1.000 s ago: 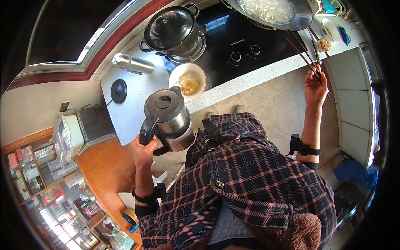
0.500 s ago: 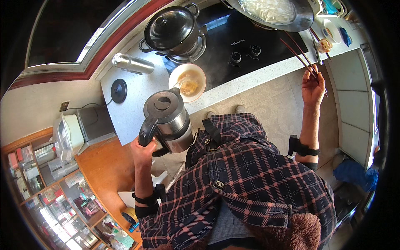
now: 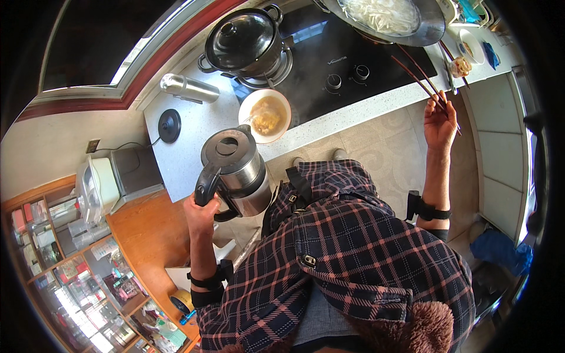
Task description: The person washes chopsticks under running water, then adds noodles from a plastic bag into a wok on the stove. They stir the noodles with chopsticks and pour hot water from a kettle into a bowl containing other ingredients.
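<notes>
My left hand is wrapped round the black handle of a steel electric kettle. The kettle is held off the counter's front edge, its spout close beside a white bowl. In the bowl lies a yellowish-brown liquid with bits in it; whether water is running into it is hard to tell. Over on the right, my right hand grips a pair of long dark chopsticks, their tips pointing toward the wok. Pale strips lie in liquid inside the wok.
A lidded black pot sits on the left burner of the black glass hob. The round kettle base and a steel flask stand on the left counter. At far right are a small white bowl and a blue cloth-like item.
The kettle has shifted very slightly left. My right hand and the chopsticks have moved a little left, while both hands keep their hold.
</notes>
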`<state>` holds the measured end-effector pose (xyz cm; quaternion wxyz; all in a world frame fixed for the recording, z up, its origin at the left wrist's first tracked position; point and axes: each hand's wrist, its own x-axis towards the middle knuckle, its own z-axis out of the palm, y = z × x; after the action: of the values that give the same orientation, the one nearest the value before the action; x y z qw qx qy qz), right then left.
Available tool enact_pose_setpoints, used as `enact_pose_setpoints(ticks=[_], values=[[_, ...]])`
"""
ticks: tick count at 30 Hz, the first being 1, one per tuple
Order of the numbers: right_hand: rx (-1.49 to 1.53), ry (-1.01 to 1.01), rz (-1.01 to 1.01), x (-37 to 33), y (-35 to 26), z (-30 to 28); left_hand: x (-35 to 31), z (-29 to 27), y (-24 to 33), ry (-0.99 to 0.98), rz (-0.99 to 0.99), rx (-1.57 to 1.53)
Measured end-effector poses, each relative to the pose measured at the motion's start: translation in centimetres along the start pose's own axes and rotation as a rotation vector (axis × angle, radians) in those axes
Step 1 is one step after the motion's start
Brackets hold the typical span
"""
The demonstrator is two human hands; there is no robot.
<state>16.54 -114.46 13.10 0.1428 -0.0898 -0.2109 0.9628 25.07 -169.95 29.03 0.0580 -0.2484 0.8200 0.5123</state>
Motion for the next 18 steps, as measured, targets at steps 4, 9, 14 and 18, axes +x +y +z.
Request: enact_pose_setpoints(ticks=[4,9,14,18], values=[[-0.008,0.018,-0.002,0.2,0.0,0.2,-0.3,0.0,0.0,-0.004,0.015,-0.013],[-0.019,0.024,0.023,0.7,0.1,0.5,-0.8,0.2,-0.1,0.034,-0.001,-0.015],[-0.023,-0.044,0.117,2.5,0.7,1.4,-1.7,1.2,0.4,0.056,-0.002,-0.03],[-0.06,-0.036,0.23,4.9,2.0,3.2,-2.7,2.4,1.3,0.123,-0.035,-0.037]])
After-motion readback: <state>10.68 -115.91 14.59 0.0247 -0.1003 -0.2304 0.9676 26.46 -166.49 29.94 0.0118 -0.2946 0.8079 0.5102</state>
